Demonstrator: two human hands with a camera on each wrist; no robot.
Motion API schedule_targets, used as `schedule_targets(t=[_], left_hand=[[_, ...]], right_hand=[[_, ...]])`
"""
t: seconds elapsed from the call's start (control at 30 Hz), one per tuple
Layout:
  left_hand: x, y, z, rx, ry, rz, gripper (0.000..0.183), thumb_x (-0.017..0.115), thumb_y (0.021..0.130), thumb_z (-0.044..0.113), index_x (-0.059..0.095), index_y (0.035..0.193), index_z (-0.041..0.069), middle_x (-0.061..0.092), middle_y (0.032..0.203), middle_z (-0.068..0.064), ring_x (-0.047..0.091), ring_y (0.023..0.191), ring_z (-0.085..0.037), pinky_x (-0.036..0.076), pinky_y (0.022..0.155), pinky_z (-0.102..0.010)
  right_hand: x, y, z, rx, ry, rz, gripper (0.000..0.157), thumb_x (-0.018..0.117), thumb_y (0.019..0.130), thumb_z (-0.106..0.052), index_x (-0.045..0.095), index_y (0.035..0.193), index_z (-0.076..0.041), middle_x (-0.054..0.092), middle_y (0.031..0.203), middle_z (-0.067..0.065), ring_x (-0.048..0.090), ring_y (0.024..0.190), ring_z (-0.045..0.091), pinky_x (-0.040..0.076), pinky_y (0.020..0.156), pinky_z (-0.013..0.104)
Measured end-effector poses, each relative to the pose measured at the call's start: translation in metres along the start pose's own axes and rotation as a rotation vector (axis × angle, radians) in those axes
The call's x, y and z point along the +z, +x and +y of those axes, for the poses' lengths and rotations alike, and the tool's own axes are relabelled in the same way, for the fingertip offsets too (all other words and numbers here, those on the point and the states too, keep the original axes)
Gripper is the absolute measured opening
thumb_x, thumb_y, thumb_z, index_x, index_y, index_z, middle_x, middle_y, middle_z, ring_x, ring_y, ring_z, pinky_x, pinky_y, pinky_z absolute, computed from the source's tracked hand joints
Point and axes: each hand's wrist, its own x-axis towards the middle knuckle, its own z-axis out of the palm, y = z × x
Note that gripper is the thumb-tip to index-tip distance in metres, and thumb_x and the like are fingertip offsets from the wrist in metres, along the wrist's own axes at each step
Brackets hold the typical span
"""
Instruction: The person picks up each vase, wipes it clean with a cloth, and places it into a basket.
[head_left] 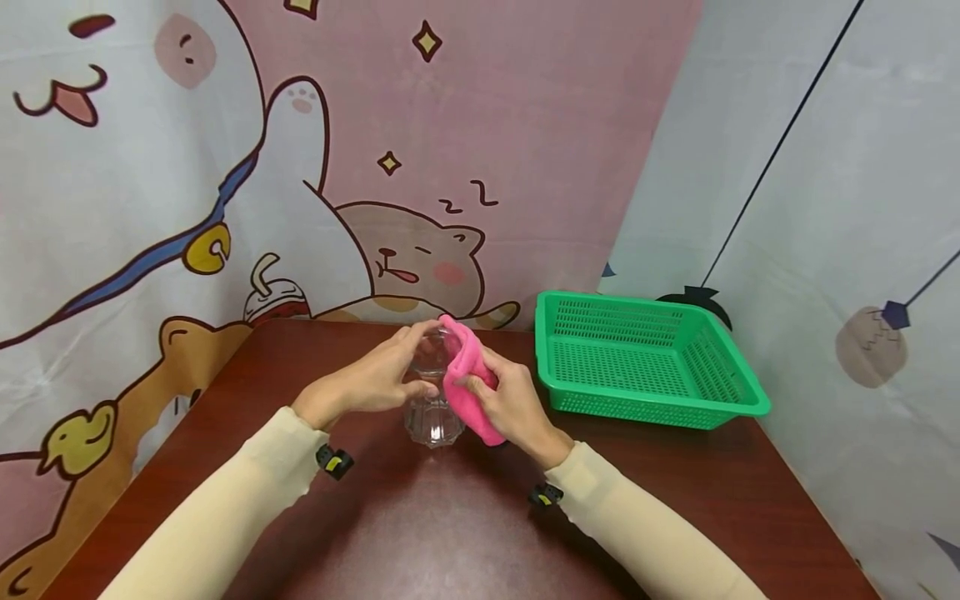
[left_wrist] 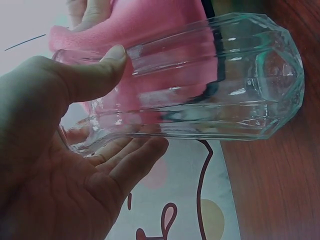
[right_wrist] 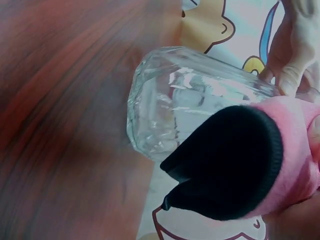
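Note:
A clear, faceted glass vase (head_left: 435, 427) with a narrower neck stands upright over the table, its base at or close to the tabletop. My left hand (head_left: 369, 379) holds it by the neck from the left; in the left wrist view the thumb lies on one side of the glass (left_wrist: 245, 75) and the fingers on the other. With my right hand (head_left: 517, 408) I grip a pink cloth (head_left: 467, 383) against the vase's right side and rim. Its dark side (right_wrist: 225, 165) hangs loose in the right wrist view. Whether any cloth is inside the neck cannot be told.
A green plastic basket (head_left: 645, 408) with perforated walls stands at the back right of the brown table (head_left: 420, 533). Behind and beside the table hang cartoon-printed curtains (head_left: 540, 150).

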Motion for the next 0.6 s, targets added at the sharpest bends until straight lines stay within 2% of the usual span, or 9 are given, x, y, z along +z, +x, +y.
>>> schedule_targets(t=[0.1,0.23,0.43,0.6], left_hand=[[0.0,-0.001,0.0,-0.001,-0.004,0.002,0.097,0.087,0.107,0.017,0.026,0.181,0.005,0.063,0.154,-0.024,0.063,0.147,-0.039,0.058,0.122,-0.061],[0.001,-0.002,-0.001,0.003,-0.018,-0.002,0.095,0.086,0.107,0.016,0.026,0.181,0.006,0.064,0.152,-0.022,0.064,0.146,-0.038,0.059,0.12,-0.06],[0.001,-0.001,-0.001,0.015,-0.015,0.0,0.095,0.086,0.107,0.015,0.027,0.181,0.007,0.064,0.151,-0.023,0.064,0.144,-0.038,0.06,0.12,-0.06],[0.0,-0.001,0.0,0.01,-0.012,0.007,0.095,0.086,0.107,0.015,0.026,0.181,0.009,0.064,0.151,-0.024,0.066,0.144,-0.039,0.06,0.12,-0.061]], right_hand=[[0.001,-0.002,0.003,0.009,-0.02,-0.03,0.035,0.088,0.104,-0.012,0.081,0.138,-0.008,0.089,0.113,0.011,0.077,0.093,0.019,0.066,0.083,0.028],[0.004,-0.005,0.01,0.007,-0.059,-0.083,0.028,0.088,0.105,-0.012,0.083,0.132,-0.008,0.087,0.109,0.008,0.074,0.091,0.015,0.064,0.082,0.025],[0.004,-0.004,0.017,-0.065,-0.115,-0.136,0.025,0.09,0.103,-0.013,0.085,0.128,-0.008,0.087,0.12,0.007,0.079,0.1,0.017,0.071,0.094,0.035],[0.002,-0.003,0.019,-0.09,-0.131,-0.193,0.026,0.091,0.102,-0.011,0.087,0.128,-0.01,0.085,0.14,0.01,0.084,0.117,0.023,0.071,0.105,0.043]])
